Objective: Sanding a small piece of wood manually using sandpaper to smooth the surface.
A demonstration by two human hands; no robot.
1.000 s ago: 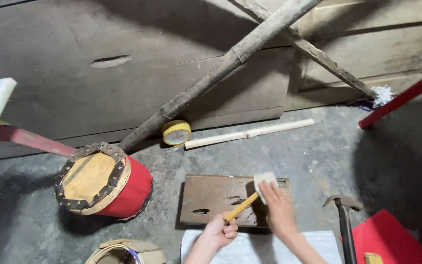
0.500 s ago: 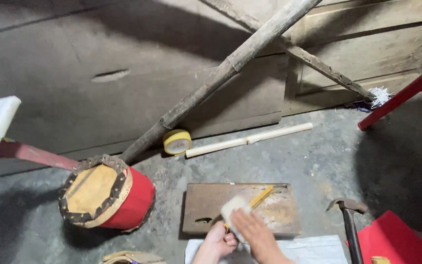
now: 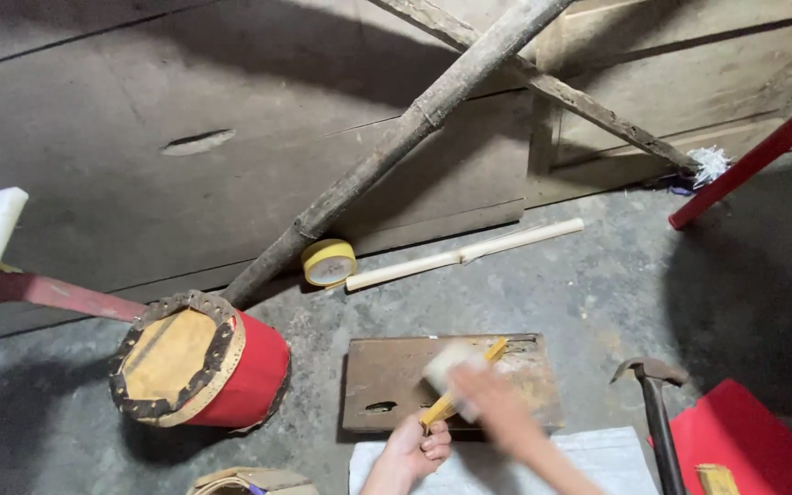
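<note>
My left hand (image 3: 417,446) grips the lower end of a thin yellow stick (image 3: 497,348) that slants up and right across a brown wooden board (image 3: 387,376) lying on the concrete floor. My right hand (image 3: 499,401), blurred with motion, presses a small pale pad (image 3: 442,364) against the stick over the board. A pale sheet (image 3: 616,463) lies on the floor under my forearms.
A small red drum (image 3: 202,368) with a tan studded skin lies tilted at left. A yellow tape roll (image 3: 328,263) and pale rod (image 3: 469,252) lie by the wooden wall. A hammer (image 3: 657,403) and red sheet (image 3: 749,440) sit at right. Two long poles (image 3: 433,110) lean against the wall.
My right hand with the pale pad slid from the stick's upper end down toward my left hand, then back up along it. The left hand has kept hold of the stick.
</note>
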